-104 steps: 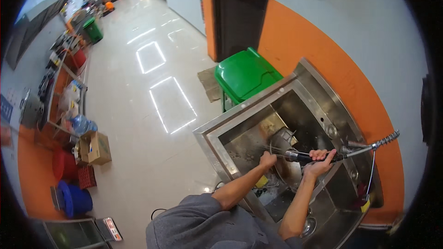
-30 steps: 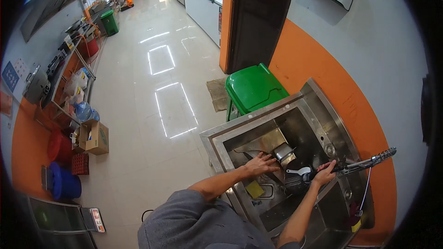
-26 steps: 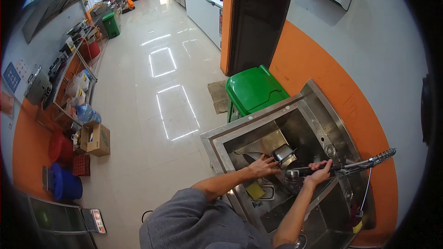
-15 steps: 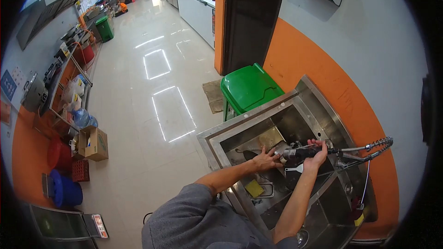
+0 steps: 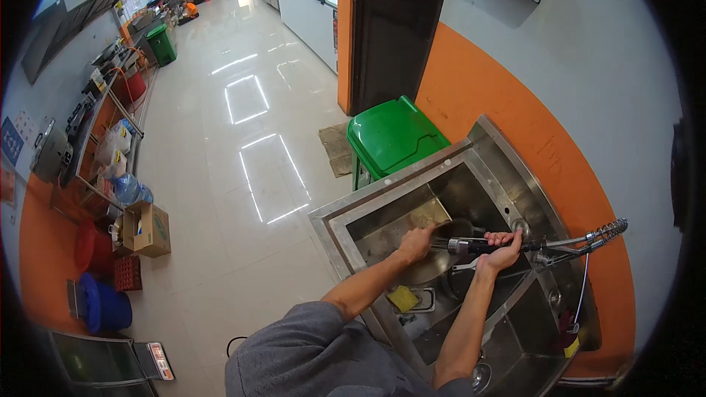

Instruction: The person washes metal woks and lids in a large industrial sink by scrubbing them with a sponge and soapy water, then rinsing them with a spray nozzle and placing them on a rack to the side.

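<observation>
My right hand [image 5: 503,251] is wrapped around the black handle of a spray faucet [image 5: 471,245], its nozzle pointing left over the sink [image 5: 353,217]. Water streams from the nozzle into a round metal pan [image 5: 423,272] tilted in the basin. My left hand [image 5: 417,243] grips the pan at its left edge, fingers closed; the exact part held is hidden. Below the spray lies a dark pan [image 5: 457,287], with a light-coloured handle [image 5: 465,267] beside it. A yellow sponge [image 5: 402,298] rests by a small rectangular metal tray [image 5: 426,301].
A green lidded bin [image 5: 397,136] stands against the sink's far side. The faucet's spring hose [image 5: 607,231] arches at the right, near the orange wall. A second basin [image 5: 507,342] lies nearer me. Along the left wall are a cardboard box [image 5: 147,228] and blue bucket [image 5: 107,305].
My left hand has gone from spread fingers in front of the nozzle to a closed grip on the pan, which now shows tilted under the spray. My right hand keeps hold of the faucet.
</observation>
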A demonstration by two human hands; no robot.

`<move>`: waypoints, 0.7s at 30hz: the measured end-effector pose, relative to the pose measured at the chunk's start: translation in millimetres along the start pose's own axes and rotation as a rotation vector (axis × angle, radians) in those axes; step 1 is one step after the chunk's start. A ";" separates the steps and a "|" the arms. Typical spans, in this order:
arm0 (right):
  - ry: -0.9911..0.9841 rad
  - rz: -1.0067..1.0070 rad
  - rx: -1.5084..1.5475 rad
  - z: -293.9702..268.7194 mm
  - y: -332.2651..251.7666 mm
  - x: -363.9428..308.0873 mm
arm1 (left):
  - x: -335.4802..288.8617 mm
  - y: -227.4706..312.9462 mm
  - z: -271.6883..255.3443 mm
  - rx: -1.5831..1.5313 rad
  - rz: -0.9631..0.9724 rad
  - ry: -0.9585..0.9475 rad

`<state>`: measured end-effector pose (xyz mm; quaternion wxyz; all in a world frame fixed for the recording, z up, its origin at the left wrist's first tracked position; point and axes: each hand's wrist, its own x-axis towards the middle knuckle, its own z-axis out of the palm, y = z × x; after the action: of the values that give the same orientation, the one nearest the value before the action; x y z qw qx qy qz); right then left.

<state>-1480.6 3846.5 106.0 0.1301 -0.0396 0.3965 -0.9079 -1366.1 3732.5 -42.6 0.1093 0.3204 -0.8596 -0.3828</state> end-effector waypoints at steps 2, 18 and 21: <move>0.033 0.012 -0.014 8.8 2.3 -6.0 | 1.3 -21.4 1.7 -0.023 -0.074 0.055; 0.111 -0.326 -0.194 -35.0 15.8 33.3 | -64.6 -39.1 21.5 -1.018 -0.513 0.054; 0.032 -0.218 -0.223 -70.4 18.7 37.3 | -65.2 -45.6 32.1 -1.093 -0.502 0.056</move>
<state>-1525.0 3874.3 43.1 0.0195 -0.0822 0.4904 -0.8674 -1308.4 3769.9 -94.0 0.1871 0.4212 -0.4331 -0.7746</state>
